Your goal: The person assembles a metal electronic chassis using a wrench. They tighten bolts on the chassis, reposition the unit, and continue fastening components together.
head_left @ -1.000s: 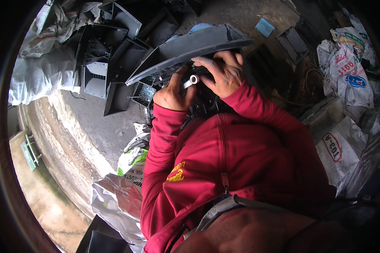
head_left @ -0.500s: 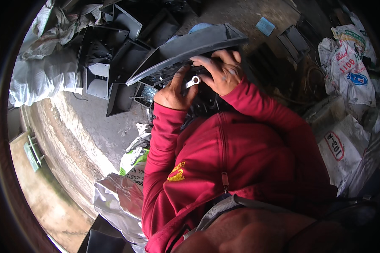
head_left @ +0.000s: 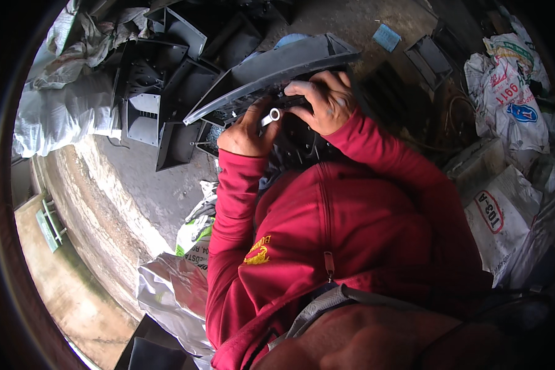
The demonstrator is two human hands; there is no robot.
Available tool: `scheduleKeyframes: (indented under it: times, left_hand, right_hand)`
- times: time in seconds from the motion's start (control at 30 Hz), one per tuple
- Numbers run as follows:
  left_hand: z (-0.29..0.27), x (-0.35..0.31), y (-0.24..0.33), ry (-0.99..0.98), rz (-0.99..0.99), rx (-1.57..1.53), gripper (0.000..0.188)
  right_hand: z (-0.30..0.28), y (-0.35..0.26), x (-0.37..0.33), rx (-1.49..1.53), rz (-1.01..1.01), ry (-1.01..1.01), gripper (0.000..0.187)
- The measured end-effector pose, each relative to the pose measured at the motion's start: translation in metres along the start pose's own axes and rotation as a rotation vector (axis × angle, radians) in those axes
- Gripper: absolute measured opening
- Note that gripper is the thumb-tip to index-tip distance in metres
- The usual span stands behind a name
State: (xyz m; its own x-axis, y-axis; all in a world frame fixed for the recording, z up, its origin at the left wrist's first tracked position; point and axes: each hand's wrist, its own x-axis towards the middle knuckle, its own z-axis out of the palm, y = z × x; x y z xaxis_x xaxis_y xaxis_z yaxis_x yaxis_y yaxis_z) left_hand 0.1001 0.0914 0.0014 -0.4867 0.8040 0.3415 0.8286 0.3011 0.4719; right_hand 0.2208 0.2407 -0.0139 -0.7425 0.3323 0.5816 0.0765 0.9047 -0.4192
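Observation:
A wrench with a pale ring end [head_left: 274, 114] is gripped in my left hand [head_left: 243, 137], its ring sticking out past the fingers. Just above my hands, a long dark grey metal tray-like piece [head_left: 277, 69] stands tilted. My right hand [head_left: 330, 105] is bent against its near side, the index finger and thumb curved and the other fingers folded near the right end. What lies under the fingertips is hidden. A box of small shiny hardware [head_left: 212, 137], partly covered, sits left of my left hand.
Several dark metal housings [head_left: 143, 117] are heaped at the far left, with another [head_left: 430, 61] at the far right. White printed sacks [head_left: 505, 92] lie along the right. A blue piece [head_left: 386, 38] rests on the floor. Silvery plastic sheeting [head_left: 172, 296] lies near left.
My left hand and the wrench have shifted slightly left and nearer the tray's underside. My right hand and the tray have barely moved.

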Motion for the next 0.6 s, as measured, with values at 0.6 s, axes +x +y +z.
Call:
scheduleKeyframes:
  times: [0.6]
  left_hand:
    - [-0.086, 0.001, 0.017, 0.079, -0.195, -0.378, 0.014]
  right_hand:
    - [0.007, 0.013, -0.008, -0.205, -0.049, 0.143, 0.037]
